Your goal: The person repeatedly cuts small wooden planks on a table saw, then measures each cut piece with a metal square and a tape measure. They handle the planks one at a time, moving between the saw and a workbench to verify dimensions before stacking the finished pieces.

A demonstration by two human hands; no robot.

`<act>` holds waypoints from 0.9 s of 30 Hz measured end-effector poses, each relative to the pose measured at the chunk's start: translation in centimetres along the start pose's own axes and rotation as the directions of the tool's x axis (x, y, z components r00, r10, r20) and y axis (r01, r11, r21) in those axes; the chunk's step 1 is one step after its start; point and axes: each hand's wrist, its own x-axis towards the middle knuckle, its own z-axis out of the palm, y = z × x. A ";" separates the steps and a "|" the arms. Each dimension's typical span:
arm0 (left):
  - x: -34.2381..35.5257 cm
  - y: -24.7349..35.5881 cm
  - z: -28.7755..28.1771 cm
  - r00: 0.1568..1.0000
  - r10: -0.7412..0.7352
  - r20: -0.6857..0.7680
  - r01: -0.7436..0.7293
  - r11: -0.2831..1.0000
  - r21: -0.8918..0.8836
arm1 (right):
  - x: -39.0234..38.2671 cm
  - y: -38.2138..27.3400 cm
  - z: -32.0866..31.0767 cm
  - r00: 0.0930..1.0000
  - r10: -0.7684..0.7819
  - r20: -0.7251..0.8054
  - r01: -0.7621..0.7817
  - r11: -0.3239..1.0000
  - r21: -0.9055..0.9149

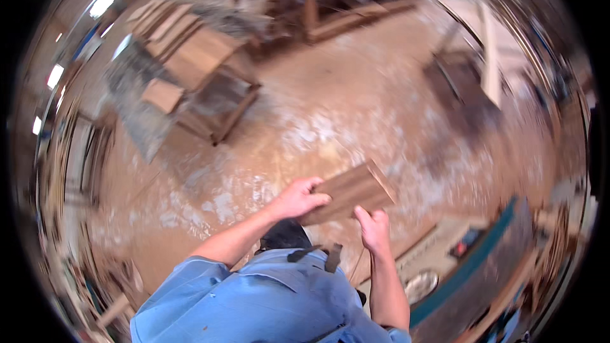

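I hold a short, flat brown wooden board [351,192] in front of my body, tilted so that its right end points up and away. My left hand [298,199] grips its left part, thumb on top. Around the near right edge closes my right hand [373,223], its thumb up on the board's face. The fingers of both hands are mostly hidden under the wood.
At the far left, stacked boards [197,54] lie on a wooden stand [216,111]. A machine [470,267] with a teal edge and a red switch is close at my right. Beyond it stands a dark table [460,86]. Pale dust streaks the brown floor [318,130].
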 end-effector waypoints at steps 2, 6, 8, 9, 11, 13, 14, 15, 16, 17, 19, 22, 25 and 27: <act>-0.8 -0.5 -3.6 0.997 -0.045 -0.066 0.046 0.999 0.009 | 2.3 0.8 3.8 0.996 -0.003 0.086 -0.009 0.991 0.137; -2.3 -1.8 -12.7 0.948 -0.137 -0.287 0.147 0.989 0.014 | 9.7 -2.9 11.6 0.933 0.090 0.348 -0.101 0.995 0.015; -3.0 -2.3 -17.7 0.884 -0.141 -0.445 0.167 0.986 0.019 | 13.9 -3.3 15.5 0.898 -0.012 0.439 -0.043 0.992 0.115; -3.3 -3.3 -20.6 0.851 -0.134 -0.507 0.196 0.978 0.072 | 16.3 -4.3 17.2 0.896 -0.006 0.444 -0.031 0.997 0.075; -4.2 -4.7 -23.9 0.714 -0.101 -0.693 0.318 0.928 0.192 | 20.8 -6.2 19.2 0.892 0.002 0.453 -0.003 1.000 0.002; -5.0 -5.5 -27.2 0.560 -0.121 -0.820 0.381 0.916 0.126 | 26.8 -9.2 21.8 0.875 -0.067 0.480 0.169 0.970 -0.173; -5.2 -6.3 -28.8 0.526 -0.189 -0.830 0.349 0.937 0.008 | 31.1 -8.9 23.0 0.875 -0.155 0.460 0.303 0.914 -0.269; -5.4 -7.5 -30.0 0.504 -0.158 -0.849 0.281 0.960 -0.012 | 35.6 -8.7 24.2 0.860 -0.237 0.452 0.419 0.833 -0.360; -5.8 -8.6 -30.9 0.468 -0.128 -0.875 0.221 0.975 -0.025 | 39.3 -10.3 26.1 0.847 -0.323 0.421 0.489 0.785 -0.380; -5.9 -9.1 -31.4 0.406 -0.173 -0.897 0.286 0.957 -0.055 | 42.8 -11.9 27.8 0.827 -0.408 0.387 0.550 0.729 -0.407; -5.3 -7.8 -32.1 0.301 -0.209 -0.931 0.380 0.921 -0.084 | 50.9 -12.2 30.4 0.782 -0.558 0.278 0.611 0.598 -0.519; -3.5 -8.9 -32.9 0.223 -0.199 -0.954 0.342 0.933 -0.115 | 60.0 -13.8 34.6 0.920 -0.233 0.314 0.391 0.559 -0.731; -2.2 -8.6 -33.1 0.123 -0.254 -0.959 0.478 0.862 -0.167 | 64.6 -12.6 38.3 0.882 -0.002 0.471 0.382 0.586 -0.714; 0.1 -7.4 -34.7 0.113 -0.292 -0.950 0.525 0.829 -0.192 | 64.8 -11.0 39.9 0.844 -0.086 0.530 0.465 0.611 -0.641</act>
